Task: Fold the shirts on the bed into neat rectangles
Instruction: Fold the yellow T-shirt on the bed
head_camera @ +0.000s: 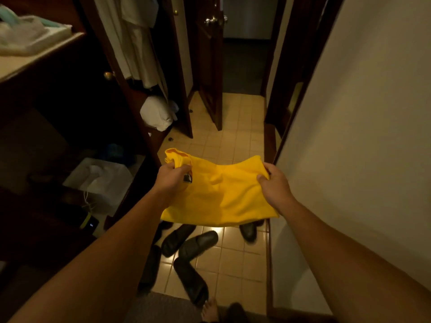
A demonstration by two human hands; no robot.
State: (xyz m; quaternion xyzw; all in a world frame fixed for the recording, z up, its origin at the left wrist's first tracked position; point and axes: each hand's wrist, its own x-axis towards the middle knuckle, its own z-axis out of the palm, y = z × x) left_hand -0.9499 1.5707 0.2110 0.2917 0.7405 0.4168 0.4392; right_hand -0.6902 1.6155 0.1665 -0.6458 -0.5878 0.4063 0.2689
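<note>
Several dark slippers (189, 247) lie scattered on the cream tiled floor (235, 145), some overlapping, near its lower end. Along the floor's left edge stands a dark wooden wardrobe (70, 108) with pale garments (137, 43) hanging inside and a white bundle (156, 113) below them. At the floor's far end a dark wooden door (210, 66) stands ajar, and a plain cream wall (361, 124) runs along the right edge.

The tiled floor (235, 141) carries several dark slippers (198, 244) scattered near its near end, some touching. A bare foot (210, 310) stands on a grey mat (168, 307) at the near edge.
</note>
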